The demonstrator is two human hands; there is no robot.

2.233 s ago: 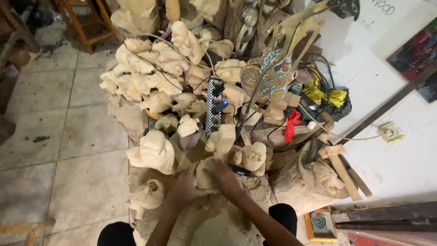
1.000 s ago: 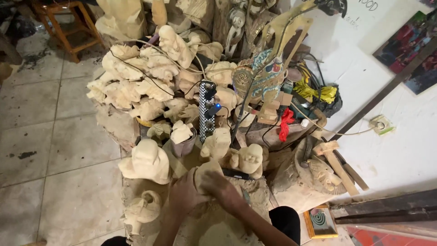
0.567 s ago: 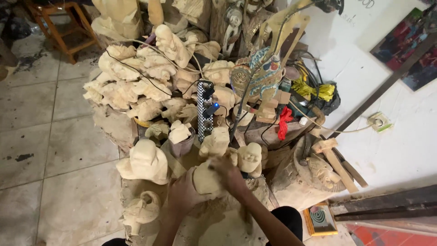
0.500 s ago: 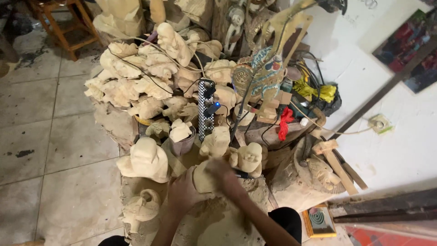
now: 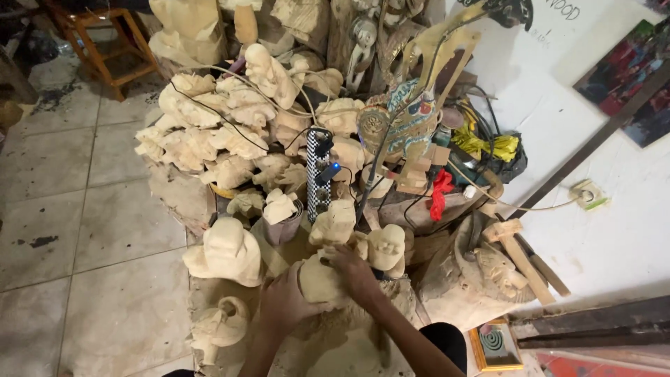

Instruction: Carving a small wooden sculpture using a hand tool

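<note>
Both hands grip one pale carving [image 5: 319, 281], low in the pile, beside a round-headed figure [image 5: 386, 248]. Left hand [image 5: 283, 304] steadies its lower side; right hand [image 5: 356, 274] closes over its top. Surface looks rough; shaping appears unfinished. Finished-looking figures [image 5: 209, 132] stacked behind.

Over these two seconds my head has dipped and swung a little, so the pile of carvings [image 5: 230, 132] sits lower and nearer in view, and the stool [image 5: 105, 42] at far left has slid toward the corner. My left hand [image 5: 283, 304] has crept up along the near side of the carving [image 5: 322, 279] I grip. My right hand [image 5: 356, 269] has shifted from its right flank onto its top, fingers [image 5: 335, 253] now spread over it. The carving itself has tipped slightly leftward.
</note>
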